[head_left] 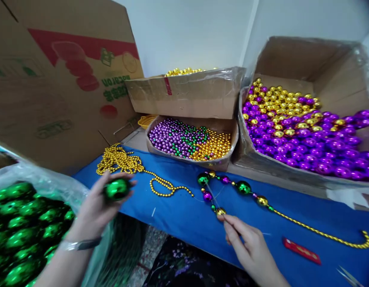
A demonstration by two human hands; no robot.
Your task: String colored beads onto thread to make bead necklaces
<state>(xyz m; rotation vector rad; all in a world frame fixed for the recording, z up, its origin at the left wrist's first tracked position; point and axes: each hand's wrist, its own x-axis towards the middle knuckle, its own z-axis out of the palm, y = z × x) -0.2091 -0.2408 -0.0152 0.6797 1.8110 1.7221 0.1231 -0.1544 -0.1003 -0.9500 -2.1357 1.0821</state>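
Note:
In my left hand (97, 207) rests a large shiny green ball (117, 189), the fingers curled around it. My right hand (247, 243) pinches the end of a bead strand just below a gold bead (220, 211). That strand bends up over the blue cloth through purple, gold and green beads, including a large green bead (243, 187), and runs right into a chain of small gold beads (318, 230). A thin clear thread shows inside the bend. Left of it, a gold bead chain (164, 190) trails from a heap of gold chain (117, 159).
Purple and gold beads fill a carton (310, 175) at the right. Behind the cloth (178, 209) stands a low box (187, 157) of small mixed beads. A bag of green balls (25, 223) is at lower left. A red packet (301, 250) and pointed metal tool (348, 277) lie at right.

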